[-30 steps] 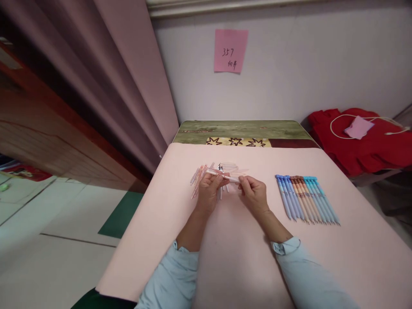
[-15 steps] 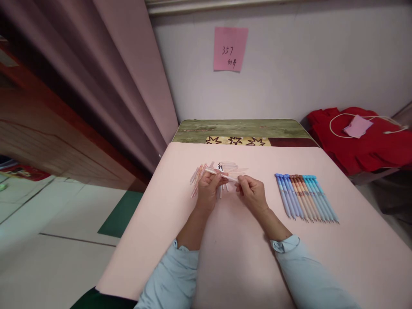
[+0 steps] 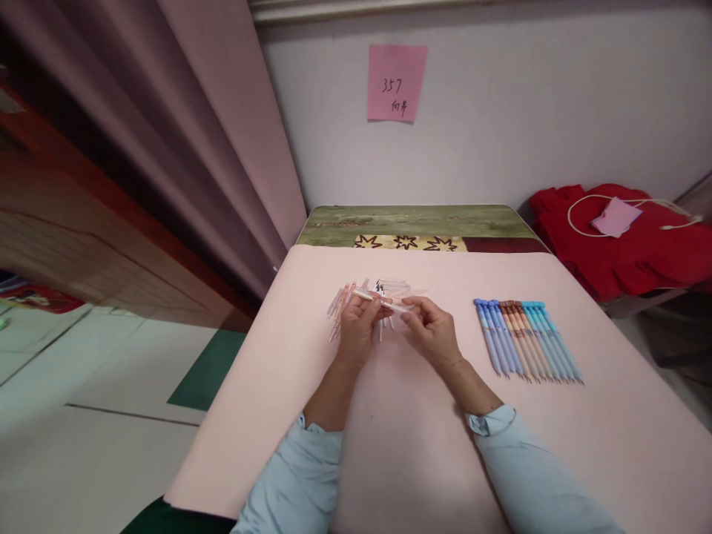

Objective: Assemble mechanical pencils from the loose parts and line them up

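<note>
Two bare hands above a bench (image 3: 389, 475) spread with a pale pink cover, the forearms in light blue sleeves (image 3: 303, 475). Left hand (image 3: 357, 330): thumb and fingers clamped on a slender pale rod (image 3: 363, 295), which lies across the view, its left end projecting beyond the grip. Right hand (image 3: 431, 328): thumb and forefinger pinched together on the right end of the same rod; at this scale, whether the rod is one piece or several is hard to tell. The rod is held just in front of a loose heap of pale pink and whitish sticks (image 3: 337, 310), which fan out in several directions on the cover, with a small black marking (image 3: 380, 286) among them. To the right of the hands, and well apart from the heap, a row of pens (image 3: 526, 341) lies side by side, tips toward the wearer: blue-topped at left, brown-topped in the middle, turquoise-topped at right. Behind, the bench's far edge shows a green wood-grain strip (image 3: 400, 219); above it, a pink note (image 3: 397, 83) is fixed to the wall (image 3: 500, 119)
</note>
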A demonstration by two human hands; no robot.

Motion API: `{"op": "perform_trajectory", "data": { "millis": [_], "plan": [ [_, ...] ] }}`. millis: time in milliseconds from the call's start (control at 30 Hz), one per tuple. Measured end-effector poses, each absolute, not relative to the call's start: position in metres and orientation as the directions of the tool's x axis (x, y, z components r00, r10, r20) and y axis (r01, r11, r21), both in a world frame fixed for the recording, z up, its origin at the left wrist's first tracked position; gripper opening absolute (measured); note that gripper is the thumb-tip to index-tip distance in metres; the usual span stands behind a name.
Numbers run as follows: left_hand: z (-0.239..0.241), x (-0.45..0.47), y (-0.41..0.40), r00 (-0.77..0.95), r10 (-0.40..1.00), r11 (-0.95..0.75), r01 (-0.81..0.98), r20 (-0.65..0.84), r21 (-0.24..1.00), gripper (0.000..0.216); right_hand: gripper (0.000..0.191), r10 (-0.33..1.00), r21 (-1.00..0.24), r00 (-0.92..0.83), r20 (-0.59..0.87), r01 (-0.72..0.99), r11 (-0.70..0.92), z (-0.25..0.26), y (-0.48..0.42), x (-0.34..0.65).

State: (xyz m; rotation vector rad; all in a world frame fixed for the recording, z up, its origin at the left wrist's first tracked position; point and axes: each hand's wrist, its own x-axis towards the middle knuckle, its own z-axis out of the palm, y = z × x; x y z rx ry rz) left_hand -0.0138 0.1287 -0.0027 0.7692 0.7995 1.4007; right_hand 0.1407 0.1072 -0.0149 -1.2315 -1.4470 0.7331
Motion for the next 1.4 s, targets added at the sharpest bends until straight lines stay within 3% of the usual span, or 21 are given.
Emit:
{"op": "perform_trajectory", "data": {
  "millis": [67,167,267,333,433,533,633,900,1100,1300,1400],
  "plan": [
    [-0.003,-0.014,0.129,0.009,0.999,0.032,-0.537,-0.032,0.843,0.031,0.032,0.936,-0.909,0.1,0.338,0.293,0.297,-0.015,0.107,0.14],
    [-0.003,-0.014,0.129,0.009,0.999,0.034,-0.534,-0.035,0.845,0.033,0.025,0.937,-0.895,0.081,0.339,0.336,0.295,-0.014,0.107,0.141],
    [-0.003,-0.013,0.129,0.014,0.999,0.035,-0.53,-0.033,0.847,0.034,0.039,0.947,-0.886,0.041,0.32,0.368,0.284,-0.016,0.106,0.142],
    [-0.004,-0.013,0.129,0.013,1.0,0.031,-0.527,-0.028,0.849,0.033,0.028,0.944,-0.886,0.053,0.325,0.366,0.285,-0.017,0.107,0.142],
    [-0.005,-0.014,0.13,0.011,1.0,0.015,-0.52,-0.011,0.854,0.031,0.035,0.93,-0.881,0.089,0.356,0.364,0.302,-0.018,0.107,0.141],
    [-0.005,-0.015,0.13,0.02,1.0,0.008,-0.511,0.002,0.859,0.03,0.022,0.928,-0.855,0.065,0.368,0.415,0.31,-0.015,0.107,0.141],
    [-0.004,-0.014,0.129,0.025,1.0,0.019,-0.506,-0.008,0.862,0.03,0.035,0.935,-0.841,0.015,0.355,0.442,0.312,-0.013,0.106,0.143],
    [-0.005,-0.015,0.131,0.009,1.0,0.008,-0.508,-0.004,0.861,0.03,0.023,0.923,-0.828,0.052,0.38,0.465,0.315,-0.015,0.106,0.141],
    [-0.006,-0.012,0.13,0.017,1.0,0.018,-0.485,-0.011,0.874,0.033,0.032,0.937,-0.798,0.002,0.351,0.524,0.297,-0.011,0.104,0.141],
    [0.005,-0.024,0.134,-0.146,0.989,-0.075,-0.517,-0.001,0.853,0.035,0.029,0.84,-0.717,0.135,0.525,0.602,0.351,-0.007,0.101,0.142],
    [0.032,-0.035,0.131,-0.27,0.962,-0.173,-0.511,0.033,0.842,0.041,0.032,0.786,-0.567,-0.021,0.618,0.681,0.464,-0.005,0.098,0.135]
  ]
}}
